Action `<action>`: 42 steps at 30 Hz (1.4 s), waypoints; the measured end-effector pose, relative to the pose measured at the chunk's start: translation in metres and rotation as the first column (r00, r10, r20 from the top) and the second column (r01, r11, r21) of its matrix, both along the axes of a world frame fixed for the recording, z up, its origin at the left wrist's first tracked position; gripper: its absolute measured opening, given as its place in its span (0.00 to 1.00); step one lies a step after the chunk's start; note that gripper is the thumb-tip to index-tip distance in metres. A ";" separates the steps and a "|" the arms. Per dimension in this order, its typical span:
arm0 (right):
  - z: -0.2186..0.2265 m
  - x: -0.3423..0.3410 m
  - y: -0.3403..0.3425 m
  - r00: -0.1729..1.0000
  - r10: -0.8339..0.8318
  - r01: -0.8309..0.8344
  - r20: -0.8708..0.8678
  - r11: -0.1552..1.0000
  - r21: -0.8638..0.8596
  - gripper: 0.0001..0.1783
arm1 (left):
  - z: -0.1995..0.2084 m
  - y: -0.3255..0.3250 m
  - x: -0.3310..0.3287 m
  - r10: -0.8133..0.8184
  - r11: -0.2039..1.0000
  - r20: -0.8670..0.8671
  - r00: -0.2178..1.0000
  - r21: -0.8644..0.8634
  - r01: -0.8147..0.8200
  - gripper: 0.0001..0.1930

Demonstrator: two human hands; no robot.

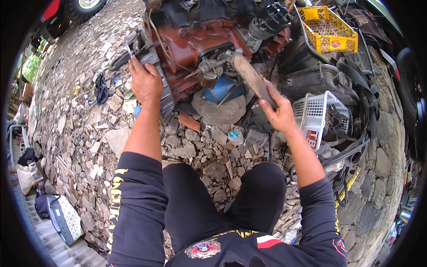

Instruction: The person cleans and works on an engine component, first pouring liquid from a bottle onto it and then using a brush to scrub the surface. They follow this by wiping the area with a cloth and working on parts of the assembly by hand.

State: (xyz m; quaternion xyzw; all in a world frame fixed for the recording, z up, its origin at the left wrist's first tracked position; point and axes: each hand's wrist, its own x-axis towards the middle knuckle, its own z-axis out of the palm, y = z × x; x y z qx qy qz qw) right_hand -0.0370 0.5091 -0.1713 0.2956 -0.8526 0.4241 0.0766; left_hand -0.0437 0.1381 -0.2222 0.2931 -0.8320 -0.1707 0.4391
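My left hand (146, 82) is closed around a thin, shiny metal tool (129, 50) beside the left end of the engine. Its exact kind is mostly hidden by my fingers. A thick, worn wooden handle fills my right hand (280, 111); with the rounded grey metal at its far end, it looks like a hammer (251, 76). That end is in front of a round metal part (210, 73) on the engine's side. The reddish-brown engine block (178, 44) rests ahead of me, with a black distributor-like part (271, 22) on its right. Underneath are a blue object (224, 90) and a flat stone (222, 109).
Broken stones (178, 149) cover the ground around my knees. On the right stand a yellow crate (333, 42), a dark dirty case (322, 82) and a white basket (307, 118) holding parts. Black hoses (351, 153) lie beside it. A clear plastic container (235, 137) is between my knees and the engine.
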 end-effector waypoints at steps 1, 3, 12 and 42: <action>0.007 0.003 -0.009 0.999 0.007 -0.007 0.045 1.000 -0.012 0.31 | -0.003 -0.003 0.001 -0.014 1.000 -0.019 1.000 -0.016 0.014 0.28; 0.017 -0.001 -0.036 0.998 0.063 -0.062 0.020 0.996 -0.069 0.30 | -0.007 -0.009 -0.001 -0.011 1.000 -0.035 0.999 -0.022 0.010 0.28; 0.035 0.011 -0.010 0.975 -0.002 0.007 0.220 1.000 -0.022 0.30 | -0.003 -0.004 0.001 -0.020 0.998 0.004 1.000 0.055 0.020 0.28; 0.113 -0.019 -0.048 0.991 0.126 -0.099 -0.046 0.918 0.385 0.25 | -0.003 -0.005 0.005 0.001 1.000 -0.035 0.999 0.009 -0.001 0.27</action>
